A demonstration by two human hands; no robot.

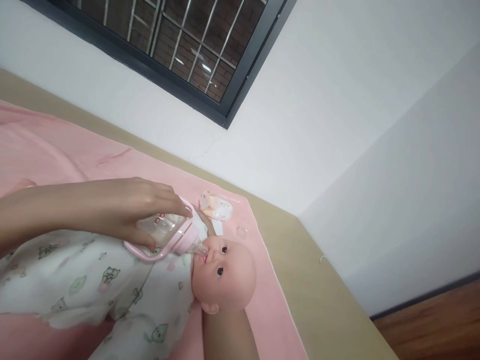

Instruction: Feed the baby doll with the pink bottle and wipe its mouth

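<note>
A bald baby doll (228,275) lies on its back in a white cloth suit (112,280) with green and pink animal prints. My left hand (150,205) comes in from the left, fingers and thumb wrapped round a clear baby bottle (161,232) with a pink handle and pink collar. The bottle is tilted, and its teat (201,248) touches the doll's mouth. My right forearm (228,335) passes under the doll's head from below. Part of my right hand (205,220) shows beyond the doll's shoulder, closed against it; most of it is hidden.
Beneath the doll is a pink mat (273,290) on a beige tabletop (318,300). A small printed packet (215,206) and a clear cap-like piece (242,231) lie beyond the head. Behind are a white wall (300,125) and a barred window (195,45).
</note>
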